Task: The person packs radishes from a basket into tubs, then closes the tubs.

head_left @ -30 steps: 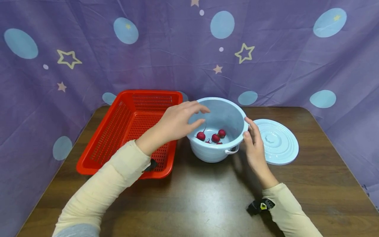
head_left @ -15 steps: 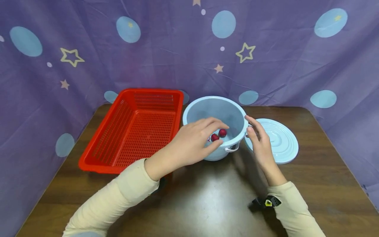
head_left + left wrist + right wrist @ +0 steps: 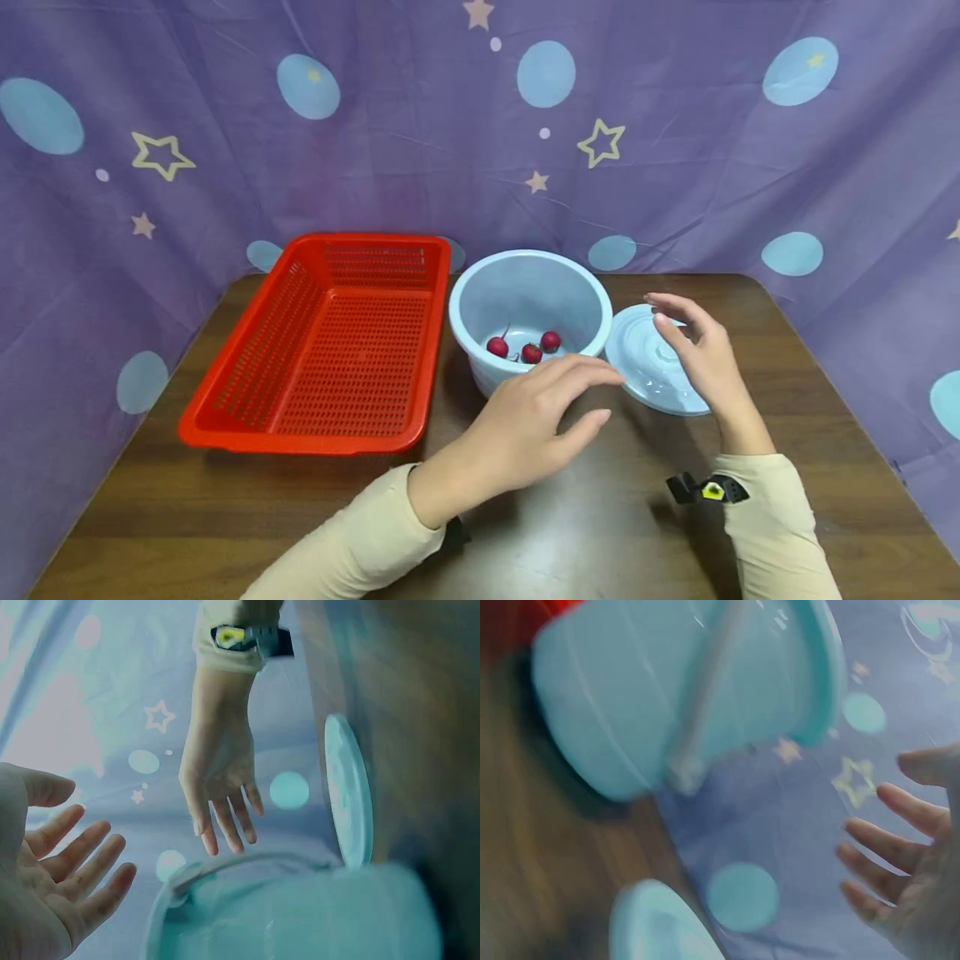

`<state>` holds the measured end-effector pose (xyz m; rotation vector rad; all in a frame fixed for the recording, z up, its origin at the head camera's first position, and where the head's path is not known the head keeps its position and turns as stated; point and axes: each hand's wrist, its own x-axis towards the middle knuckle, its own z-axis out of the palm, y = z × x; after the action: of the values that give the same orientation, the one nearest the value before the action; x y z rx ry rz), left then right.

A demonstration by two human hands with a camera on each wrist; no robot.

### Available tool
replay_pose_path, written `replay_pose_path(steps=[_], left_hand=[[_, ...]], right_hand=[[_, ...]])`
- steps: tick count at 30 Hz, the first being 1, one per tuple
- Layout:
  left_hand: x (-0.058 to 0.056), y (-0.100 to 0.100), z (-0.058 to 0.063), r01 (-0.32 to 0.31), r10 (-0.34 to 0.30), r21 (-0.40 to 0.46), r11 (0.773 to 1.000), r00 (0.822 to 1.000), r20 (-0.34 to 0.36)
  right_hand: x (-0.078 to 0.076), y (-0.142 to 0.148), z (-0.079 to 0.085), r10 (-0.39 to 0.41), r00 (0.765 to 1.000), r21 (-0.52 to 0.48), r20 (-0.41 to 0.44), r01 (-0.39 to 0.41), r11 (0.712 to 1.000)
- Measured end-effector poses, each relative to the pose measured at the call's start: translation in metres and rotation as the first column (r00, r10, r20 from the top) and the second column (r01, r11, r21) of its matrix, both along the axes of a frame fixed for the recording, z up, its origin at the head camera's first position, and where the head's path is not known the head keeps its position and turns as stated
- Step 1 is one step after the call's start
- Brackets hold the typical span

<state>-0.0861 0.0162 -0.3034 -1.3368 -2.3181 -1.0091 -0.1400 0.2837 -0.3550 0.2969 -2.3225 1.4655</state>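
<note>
A light blue bucket (image 3: 480, 292) stands mid-table with several red radishes (image 3: 532, 353) on its bottom. My left hand (image 3: 536, 421) hovers in front of the bucket, fingers relaxed and apart from the thumb, holding nothing. To the right, my right hand (image 3: 701, 354) is over the round light blue lid (image 3: 637, 358), which lies on the table; its fingers are loosely bent with nothing in them. In the right wrist view, the bucket (image 3: 630, 690) is well away from the right hand (image 3: 907, 862). The left wrist view has both hands bare, the left hand (image 3: 67, 877) beside the bucket rim.
A red perforated plastic basket (image 3: 420, 367) sits on the left of the wooden table (image 3: 600, 533), close beside the bucket. A purple patterned cloth (image 3: 405, 150) hangs behind the table's back edge.
My left hand has moved from over the bucket's opening rightward and toward me. My right hand has left the bucket's right rim and shifted right, over the lid.
</note>
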Motion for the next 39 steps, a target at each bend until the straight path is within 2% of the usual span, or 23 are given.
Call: replay_pose_path(steps=[3,6,9,12,15,17,23,27,30,32,36,39], left_hand=[[0.001,0.007,-0.008,0.016,-0.017,0.021,1.000,0.998,0.056],[0.000,0.013,-0.017,0.034,-0.032,-0.022,0.999,0.996,0.083],[0.002,0.022,-0.024,0.053,-0.042,-0.114,0.992,0.994,0.098],[0.002,0.033,-0.030,0.048,-0.020,-0.239,0.970,0.993,0.116],[-0.001,0.044,-0.038,0.036,0.014,-0.323,0.946,0.988,0.151],[-0.006,0.050,-0.045,0.029,0.031,-0.331,0.943,0.984,0.175],[-0.021,0.067,-0.068,0.035,0.047,-0.269,0.963,0.955,0.293],[-0.031,0.080,-0.082,0.013,0.070,-0.212,0.977,0.924,0.376],[-0.038,0.092,-0.090,-0.054,0.122,-0.172,0.984,0.901,0.416],[-0.042,0.100,-0.095,-0.103,0.160,-0.148,0.983,0.879,0.449],[-0.049,0.115,-0.102,-0.178,0.209,-0.111,0.978,0.808,0.551],[-0.052,0.124,-0.105,-0.228,0.235,-0.094,0.969,0.733,0.639]], right_hand=[[0.002,0.018,0.001,0.022,0.999,0.028,0.044,-0.023,0.999],[0.004,0.036,0.002,0.030,0.994,0.081,0.105,-0.039,0.996],[0.006,0.051,0.000,0.026,0.989,0.119,0.148,-0.044,0.992],[0.007,0.064,-0.003,0.024,0.984,0.132,0.176,-0.048,0.990],[0.010,0.077,-0.006,0.008,0.977,0.140,0.213,-0.039,0.989],[0.012,0.085,-0.006,-0.007,0.972,0.145,0.235,-0.029,0.989],[0.016,0.103,-0.011,-0.087,0.963,0.160,0.257,0.046,0.986],[0.014,0.108,-0.019,-0.096,0.964,0.125,0.249,0.066,0.990],[0.012,0.111,-0.026,-0.120,0.963,0.126,0.242,0.091,0.988],[0.011,0.113,-0.030,-0.147,0.958,0.141,0.247,0.115,0.983],[0.011,0.119,-0.038,-0.193,0.934,0.154,0.300,0.152,0.976],[0.012,0.124,-0.042,-0.218,0.915,0.175,0.340,0.166,0.970]])
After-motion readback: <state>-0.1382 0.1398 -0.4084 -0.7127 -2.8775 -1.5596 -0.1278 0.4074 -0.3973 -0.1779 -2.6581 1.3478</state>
